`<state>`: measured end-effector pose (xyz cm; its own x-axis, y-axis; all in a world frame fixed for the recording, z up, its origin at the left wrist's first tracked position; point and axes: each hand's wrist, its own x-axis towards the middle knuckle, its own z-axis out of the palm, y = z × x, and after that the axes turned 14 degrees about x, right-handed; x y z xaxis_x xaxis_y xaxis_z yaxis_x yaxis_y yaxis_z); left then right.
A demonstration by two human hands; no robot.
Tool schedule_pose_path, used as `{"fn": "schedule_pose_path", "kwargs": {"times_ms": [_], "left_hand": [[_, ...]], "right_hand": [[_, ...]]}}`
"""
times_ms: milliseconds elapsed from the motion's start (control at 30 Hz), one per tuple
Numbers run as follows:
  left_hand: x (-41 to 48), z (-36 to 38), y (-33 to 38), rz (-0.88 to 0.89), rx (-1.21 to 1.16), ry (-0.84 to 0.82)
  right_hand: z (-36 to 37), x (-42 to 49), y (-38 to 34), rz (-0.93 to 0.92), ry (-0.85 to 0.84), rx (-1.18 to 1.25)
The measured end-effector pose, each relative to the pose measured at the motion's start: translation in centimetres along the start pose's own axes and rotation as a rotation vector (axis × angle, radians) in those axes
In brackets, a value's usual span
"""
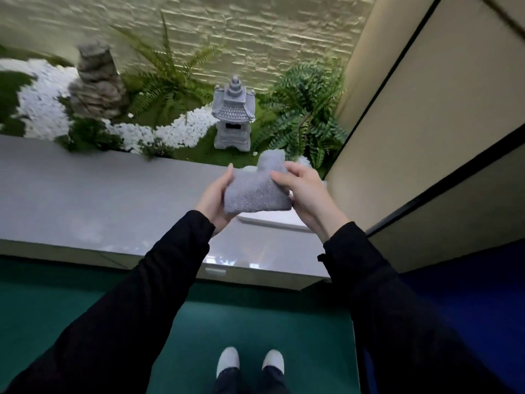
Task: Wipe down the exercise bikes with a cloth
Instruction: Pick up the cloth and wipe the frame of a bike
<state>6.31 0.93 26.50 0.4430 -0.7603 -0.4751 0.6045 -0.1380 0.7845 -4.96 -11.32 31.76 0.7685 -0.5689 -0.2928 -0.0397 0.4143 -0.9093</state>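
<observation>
A folded grey cloth [257,189] is held in the air above a grey ledge [99,200]. My left hand [214,199] grips its left edge, fingers tucked behind and thumb along the side. My right hand [306,194] pinches its right edge, thumb on the front. One corner of the cloth sticks up. No exercise bike is in view.
Behind the ledge lies an indoor rock garden with a stone lantern [233,115], a rock stack [96,83], ferns [306,115] and white pebbles [42,100]. A beige panelled wall [440,109] rises on the right. A white object [272,220] lies on the ledge under the cloth. Green floor [255,322] lies below.
</observation>
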Motion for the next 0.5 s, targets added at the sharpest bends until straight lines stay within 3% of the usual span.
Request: {"fn": "schedule_pose_path", "kwargs": {"times_ms": [200,367,500], "left_hand": [[-6.1,0.3,4.1,0.281,0.258,0.294],[-9.8,0.0,3.3,0.316,0.445,0.596],[-12.1,1.1,1.5,0.297,0.489,0.738]], "right_hand": [[2.4,-2.0,-1.8,-0.078,-0.031,0.007],[4.8,-2.8,-0.2,-0.093,-0.065,-0.193],[6.4,-4.1,0.7,-0.158,-0.138,-0.367]]}}
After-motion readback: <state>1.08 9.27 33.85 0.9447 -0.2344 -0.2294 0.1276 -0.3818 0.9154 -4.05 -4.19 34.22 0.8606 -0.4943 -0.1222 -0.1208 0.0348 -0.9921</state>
